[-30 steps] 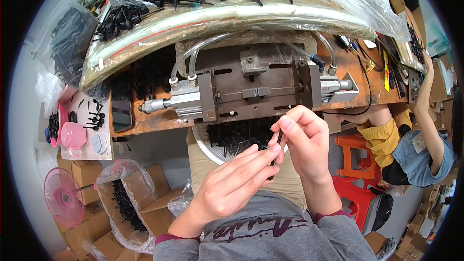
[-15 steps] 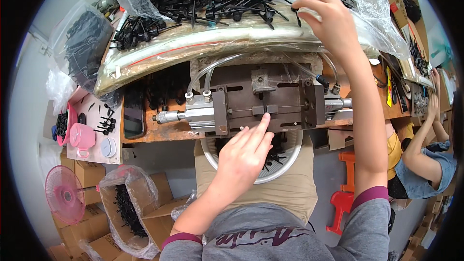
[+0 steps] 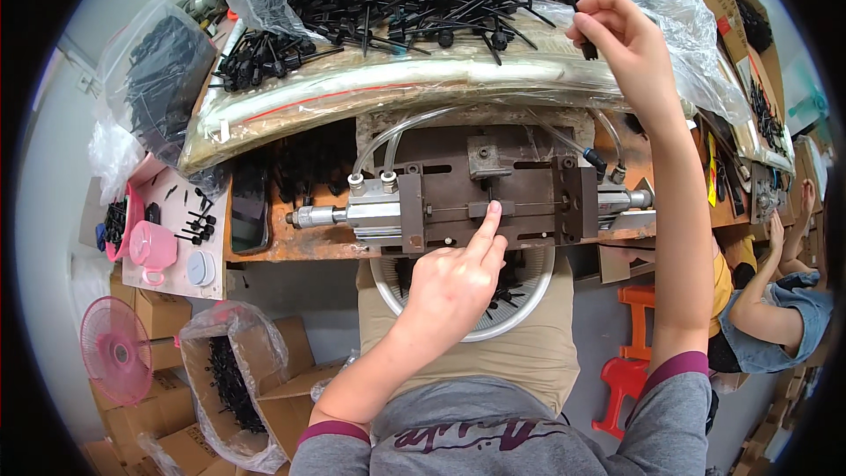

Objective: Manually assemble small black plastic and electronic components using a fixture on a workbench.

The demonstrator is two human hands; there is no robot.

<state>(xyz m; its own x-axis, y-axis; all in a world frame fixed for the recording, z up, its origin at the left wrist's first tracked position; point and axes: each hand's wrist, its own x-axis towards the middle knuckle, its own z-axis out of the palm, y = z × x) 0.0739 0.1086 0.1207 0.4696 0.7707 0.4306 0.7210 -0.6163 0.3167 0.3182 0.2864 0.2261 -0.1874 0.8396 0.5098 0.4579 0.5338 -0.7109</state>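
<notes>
My left hand (image 3: 451,289) reaches to the middle of a dark metal fixture (image 3: 445,181). Its index finger is stretched out, with the tip on the small centre block; the other fingers are bent and no object shows in them. Up at the right, beside a heap of black plastic parts with thin stems (image 3: 423,0), my right hand (image 3: 636,57) pinches one black stemmed plastic part (image 3: 589,48). Both ends of that part stick out past the fingers. A silver air cylinder (image 3: 374,216) with clear hoses (image 3: 388,145) sits on the fixture's left.
A round white basket (image 3: 529,308) holding black parts rests on my lap under the bench edge. Left are a pink cup (image 3: 152,247), a phone (image 3: 250,220) and a pink fan (image 3: 116,351). A red stool (image 3: 622,388) stands right; beyond it another person (image 3: 767,300) works.
My right hand has drawn back right and slightly down from the heap, with a black part in its fingers. My left index finger stays on the centre block while its other fingers have curled.
</notes>
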